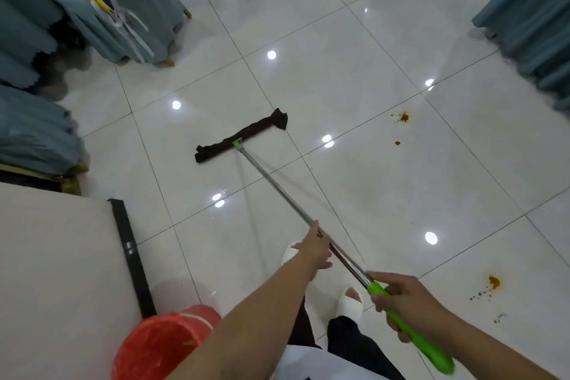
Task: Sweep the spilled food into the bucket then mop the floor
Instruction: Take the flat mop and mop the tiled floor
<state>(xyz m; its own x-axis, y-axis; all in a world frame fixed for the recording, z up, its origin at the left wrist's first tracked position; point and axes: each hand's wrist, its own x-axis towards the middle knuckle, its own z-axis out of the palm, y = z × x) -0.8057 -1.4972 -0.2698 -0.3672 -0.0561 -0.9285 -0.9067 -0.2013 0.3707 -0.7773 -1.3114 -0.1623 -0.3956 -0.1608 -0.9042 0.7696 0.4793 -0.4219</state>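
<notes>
Well, I see white counter [55,256] near left, red bucket [160,345] just beside its dark leg at near edge. Cloth-covered chairs [138,15] far left, grey-blue drape [530,9] far right, both well apart from mop. White slippers [350,302] under handle.

Mop [277,187] lies diagonally on glossy tiled floor [308,40]: dark flat cloth head at centre, steel shaft, green grip. Right hand [401,296] clamped round green grip. Left hand [314,248] rests on shaft beyond it, fingers fairly straight; I cannot tell if wrapped.

Orange spilled food [403,116] in patches right of mop, apart from head.
</notes>
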